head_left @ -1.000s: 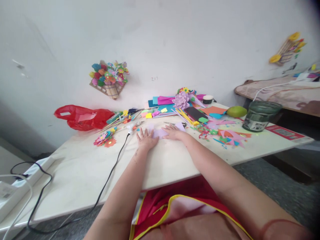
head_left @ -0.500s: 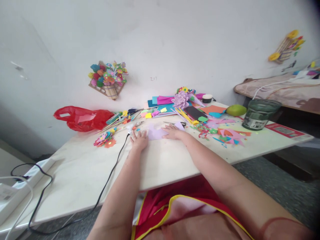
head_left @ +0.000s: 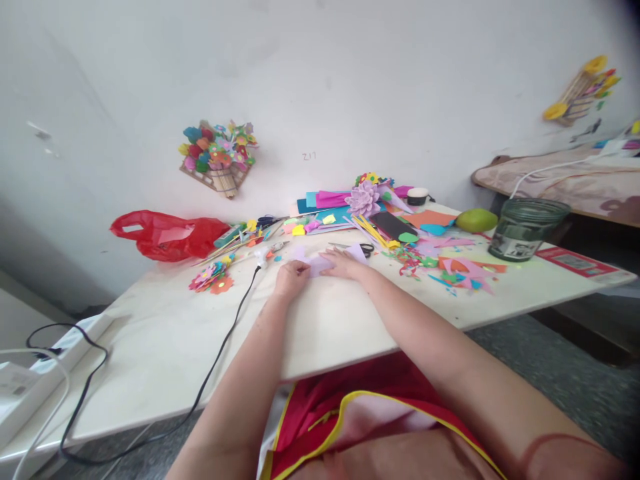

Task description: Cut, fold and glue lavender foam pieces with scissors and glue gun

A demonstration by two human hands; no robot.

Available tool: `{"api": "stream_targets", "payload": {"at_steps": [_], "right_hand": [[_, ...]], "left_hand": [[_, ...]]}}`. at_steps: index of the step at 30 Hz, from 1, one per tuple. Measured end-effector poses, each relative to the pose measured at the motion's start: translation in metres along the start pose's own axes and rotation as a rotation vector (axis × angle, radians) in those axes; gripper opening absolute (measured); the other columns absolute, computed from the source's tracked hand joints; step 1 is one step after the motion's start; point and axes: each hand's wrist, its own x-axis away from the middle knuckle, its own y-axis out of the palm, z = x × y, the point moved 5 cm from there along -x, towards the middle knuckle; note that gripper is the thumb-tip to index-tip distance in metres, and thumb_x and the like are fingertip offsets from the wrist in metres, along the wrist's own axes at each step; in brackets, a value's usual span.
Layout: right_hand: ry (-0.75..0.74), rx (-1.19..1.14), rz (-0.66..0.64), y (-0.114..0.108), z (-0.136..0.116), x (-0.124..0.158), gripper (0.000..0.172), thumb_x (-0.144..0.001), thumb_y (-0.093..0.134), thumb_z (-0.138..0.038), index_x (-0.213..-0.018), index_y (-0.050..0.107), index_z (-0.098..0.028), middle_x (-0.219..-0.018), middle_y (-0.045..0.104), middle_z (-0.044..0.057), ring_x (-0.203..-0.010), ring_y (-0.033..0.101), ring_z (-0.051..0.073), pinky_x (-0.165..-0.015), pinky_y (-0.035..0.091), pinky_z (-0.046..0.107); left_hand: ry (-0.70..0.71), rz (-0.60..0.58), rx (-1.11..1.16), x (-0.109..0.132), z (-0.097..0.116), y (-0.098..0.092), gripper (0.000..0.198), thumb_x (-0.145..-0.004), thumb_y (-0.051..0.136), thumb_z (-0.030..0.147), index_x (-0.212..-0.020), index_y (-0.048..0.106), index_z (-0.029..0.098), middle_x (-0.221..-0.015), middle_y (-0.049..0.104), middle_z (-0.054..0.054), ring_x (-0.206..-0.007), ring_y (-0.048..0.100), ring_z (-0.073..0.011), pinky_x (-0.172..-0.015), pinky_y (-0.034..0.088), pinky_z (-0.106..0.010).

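Note:
A light purple craft sheet [head_left: 316,267] lies on the table between my hands. My left hand [head_left: 291,278] is closed at the sheet's left edge, thumb and fingers pinched together there. Stretched out over the right part of the sheet, the fingers of my right hand [head_left: 343,263] rest flat on it. Scissors [head_left: 367,250] lie just behind my right hand, partly covered by the sheet and hand. A white glue-gun-like tool [head_left: 261,257] with a black cord sits behind and left of my left hand; its exact kind is unclear.
Flat foam flowers [head_left: 213,277] and a red plastic bag [head_left: 167,237] are at left. Coloured scraps [head_left: 463,270], a dark phone-like slab [head_left: 393,227], a green fruit [head_left: 477,220] and a glass jar [head_left: 525,230] stand to the right. A black cord [head_left: 223,350] crosses the table's left side.
My left hand has gone from spread fingers left of the sheet to a closed pinch at its left edge, moving slightly right. My right hand stays flat on the sheet.

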Motion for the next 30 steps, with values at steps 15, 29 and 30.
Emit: {"api": "stream_targets", "payload": {"at_steps": [15, 29, 30], "right_hand": [[-0.270, -0.084, 0.282, -0.023, -0.018, 0.011, 0.016, -0.071, 0.061, -0.018, -0.083, 0.070, -0.020, -0.086, 0.068, 0.002, -0.084, 0.059, 0.015, -0.076, 0.042, 0.024], [-0.202, 0.094, 0.164, -0.014, -0.023, 0.011, 0.011, -0.074, 0.058, -0.027, -0.078, 0.065, -0.019, -0.102, 0.059, 0.005, -0.099, 0.050, 0.019, -0.083, 0.036, 0.026], [-0.200, 0.095, 0.157, -0.013, -0.023, 0.011, 0.010, -0.074, 0.059, -0.027, -0.077, 0.064, -0.019, -0.102, 0.059, 0.005, -0.099, 0.050, 0.019, -0.083, 0.036, 0.026]], "left_hand": [[-0.179, -0.077, 0.265, -0.006, -0.026, 0.007, 0.017, -0.064, 0.060, 0.017, -0.079, 0.066, 0.015, -0.078, 0.068, -0.005, -0.072, 0.061, -0.0148, -0.073, 0.047, -0.026], [-0.119, -0.056, 0.228, -0.002, -0.017, 0.004, 0.018, -0.066, 0.056, 0.020, -0.081, 0.065, 0.015, -0.082, 0.067, -0.004, -0.073, 0.059, -0.0136, -0.073, 0.046, -0.025], [-0.106, -0.057, 0.213, -0.002, -0.016, 0.004, 0.019, -0.066, 0.055, 0.019, -0.082, 0.065, 0.015, -0.082, 0.067, -0.004, -0.071, 0.059, -0.0133, -0.072, 0.046, -0.025]]}}
